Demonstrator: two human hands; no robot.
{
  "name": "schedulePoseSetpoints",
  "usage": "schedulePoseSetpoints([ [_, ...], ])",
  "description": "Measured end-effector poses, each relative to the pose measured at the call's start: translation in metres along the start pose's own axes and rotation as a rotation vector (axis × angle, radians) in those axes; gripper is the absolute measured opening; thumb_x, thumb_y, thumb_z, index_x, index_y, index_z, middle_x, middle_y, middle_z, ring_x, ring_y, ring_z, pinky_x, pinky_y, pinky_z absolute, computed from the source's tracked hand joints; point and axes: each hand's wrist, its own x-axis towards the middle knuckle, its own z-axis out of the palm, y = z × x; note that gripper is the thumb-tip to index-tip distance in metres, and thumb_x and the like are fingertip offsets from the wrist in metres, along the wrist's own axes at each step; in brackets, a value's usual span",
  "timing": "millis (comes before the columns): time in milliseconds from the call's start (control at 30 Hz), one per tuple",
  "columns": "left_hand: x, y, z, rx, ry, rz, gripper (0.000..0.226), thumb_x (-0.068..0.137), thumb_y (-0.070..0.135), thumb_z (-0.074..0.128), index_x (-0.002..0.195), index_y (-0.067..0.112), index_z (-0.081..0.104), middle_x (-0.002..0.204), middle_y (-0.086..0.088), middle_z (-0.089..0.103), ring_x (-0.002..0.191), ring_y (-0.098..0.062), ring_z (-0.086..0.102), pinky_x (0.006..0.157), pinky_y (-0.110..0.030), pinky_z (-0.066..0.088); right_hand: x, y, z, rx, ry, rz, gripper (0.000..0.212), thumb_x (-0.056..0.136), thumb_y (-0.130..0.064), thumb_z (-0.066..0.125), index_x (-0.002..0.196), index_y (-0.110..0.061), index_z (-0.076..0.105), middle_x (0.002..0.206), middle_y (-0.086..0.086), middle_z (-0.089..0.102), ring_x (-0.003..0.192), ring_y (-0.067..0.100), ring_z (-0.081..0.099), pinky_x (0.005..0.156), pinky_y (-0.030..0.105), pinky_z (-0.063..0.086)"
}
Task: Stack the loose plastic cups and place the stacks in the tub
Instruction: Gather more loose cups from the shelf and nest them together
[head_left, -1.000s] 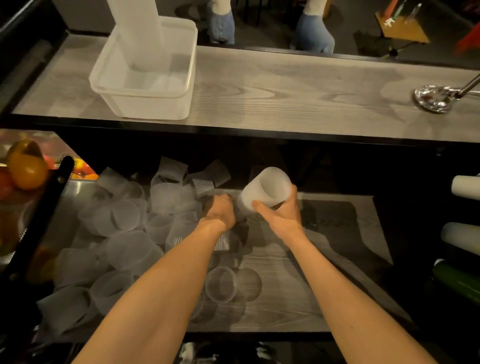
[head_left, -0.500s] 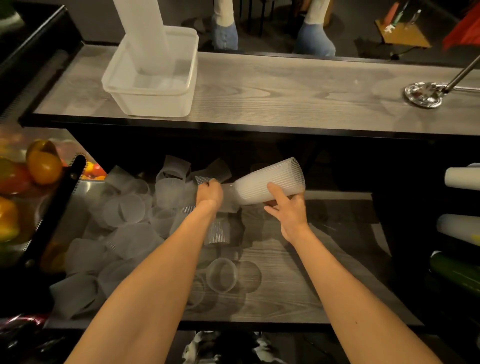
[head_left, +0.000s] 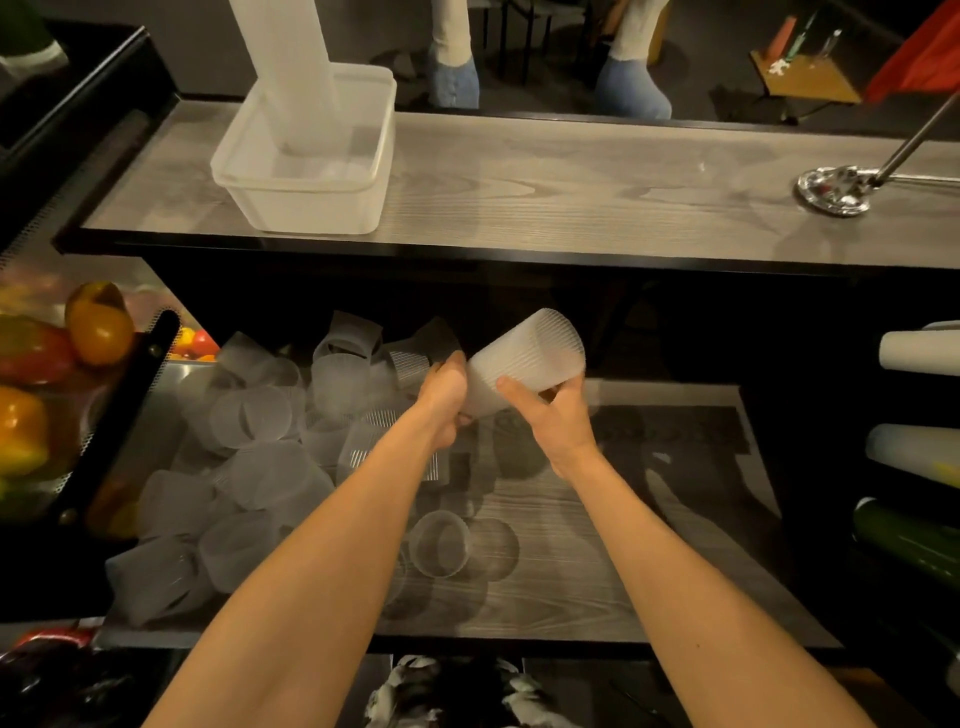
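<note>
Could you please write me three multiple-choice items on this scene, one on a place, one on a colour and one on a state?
1. Where does the tub stand?
A. On the lower shelf
B. On the upper counter
C. On the floor

2. What colour is the tub?
A. Translucent white
B. Red
C. Black

3. How is the held stack?
A. Upright in the tub
B. Lying on the floor
C. Tilted, gripped by both hands

Answers: 1 B, it sits at the counter's left end; 2 A, its walls are milky and let light through; 3 C, the left hand grips its lower end and the right hand its side.
</note>
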Motion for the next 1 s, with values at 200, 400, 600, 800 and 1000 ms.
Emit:
schedulePoseSetpoints([
  [200, 0.000, -0.016, 0.021, 0.310, -0.021, -0.006, 0.053, 0.103, 0.059, 0.036, 0.132, 0.019, 0.054, 0.115, -0.013, 0.069, 0.101, -0.030, 0.068, 0.085, -0.040, 0.058, -0.001, 0.029, -0.023, -0.137, 0.012, 0.074, 0.103, 0.058, -0.035, 0.094, 0.145, -0.026, 0.041, 0.131, -0.002, 0.059, 0.122, 0.014, 0.059, 0.096, 0.045, 0.059],
  [400, 0.034, -0.040, 0.018, 0.475, -0.012, 0.061, 0.051, 0.092, 0.048, 0.047, 0.130, 0.017, 0.061, 0.123, -0.013, 0.069, 0.112, -0.033, 0.065, 0.101, -0.049, 0.054, -0.006, 0.050, -0.029, -0.370, -0.041, 0.155, 0.097, 0.058, -0.025, 0.096, 0.132, -0.037, 0.036, 0.119, -0.013, 0.055, 0.113, 0.012, 0.059, 0.090, 0.034, 0.059],
  [600, 0.040, -0.036, 0.020, 0.540, -0.091, 0.140, 0.020, 0.101, 0.015, 0.057, 0.083, 0.016, 0.065, 0.094, -0.011, 0.069, 0.095, -0.030, 0.066, 0.092, -0.041, 0.053, -0.007, 0.058, -0.034, -0.488, -0.124, 0.219, 0.087, 0.063, -0.026, 0.093, 0.117, -0.049, 0.029, 0.121, -0.010, 0.053, 0.115, 0.016, 0.056, 0.093, 0.041, 0.057],
  [800, 0.063, -0.032, 0.027, 0.571, 0.037, 0.198, 0.017, 0.097, 0.017, 0.064, 0.081, 0.017, 0.058, 0.104, -0.020, 0.071, 0.107, -0.041, 0.069, 0.094, -0.048, 0.057, -0.006, 0.061, -0.046, -0.464, -0.173, 0.279, 0.096, 0.071, -0.024, 0.090, 0.140, -0.041, 0.026, 0.127, -0.010, 0.048, 0.117, 0.012, 0.051, 0.097, 0.038, 0.052],
  [1000, 0.076, -0.020, 0.044, 0.684, 0.142, 0.246, 0.038, 0.095, 0.028, 0.069, 0.126, 0.012, 0.057, 0.131, -0.015, 0.058, 0.115, -0.031, 0.061, 0.101, -0.039, 0.052, 0.012, 0.062, -0.061, -0.591, -0.292, 0.342, 0.058, 0.096, -0.021, 0.065, 0.144, -0.034, 0.035, 0.136, 0.000, 0.050, 0.130, 0.024, 0.052, 0.104, 0.037, 0.046],
])
